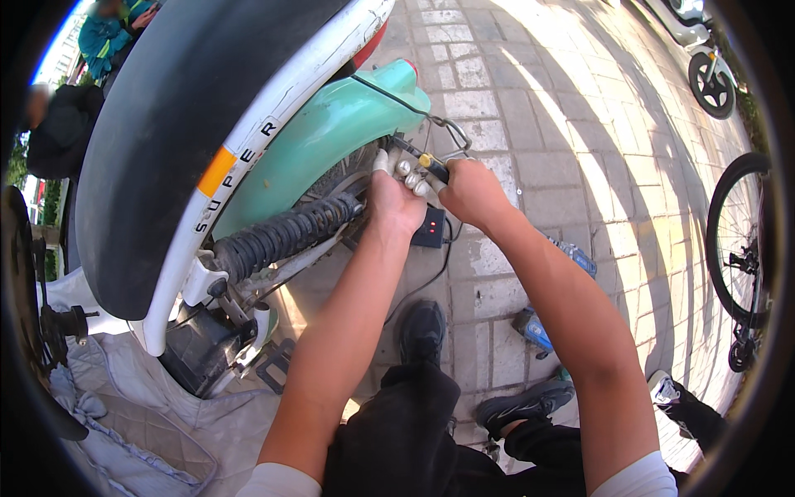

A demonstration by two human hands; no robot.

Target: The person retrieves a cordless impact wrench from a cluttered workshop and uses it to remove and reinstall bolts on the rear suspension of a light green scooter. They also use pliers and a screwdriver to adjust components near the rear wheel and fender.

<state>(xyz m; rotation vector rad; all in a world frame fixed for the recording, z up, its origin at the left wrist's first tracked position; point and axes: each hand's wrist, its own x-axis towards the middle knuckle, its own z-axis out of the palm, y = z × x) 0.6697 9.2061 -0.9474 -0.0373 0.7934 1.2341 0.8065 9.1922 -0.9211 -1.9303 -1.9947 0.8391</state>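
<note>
A scooter's mint-green rear fender (331,124) rises ahead of me, under a black seat (190,108) with white side trim. Behind the fender's lower edge, part of the rear wheel (335,174) shows, beside a black coil-spring shock absorber (290,236). My left hand (397,195) is palm up by the wheel, fingers curled and white coverings on the fingertips; what they grip is hidden. Close beside it, my right hand (472,192) is closed around a dark-handled tool (436,168) with a yellow end, its kind unclear. A small black box (429,228) with red lights and a cable sits below the hands.
Two plastic bottles with blue on them (534,330) lie on the paving right of my feet. A grey quilted cover (141,414) hangs at lower left. A bicycle wheel (737,240) stands at right, a white scooter (687,33) farther off. Other people (103,41) are at upper left.
</note>
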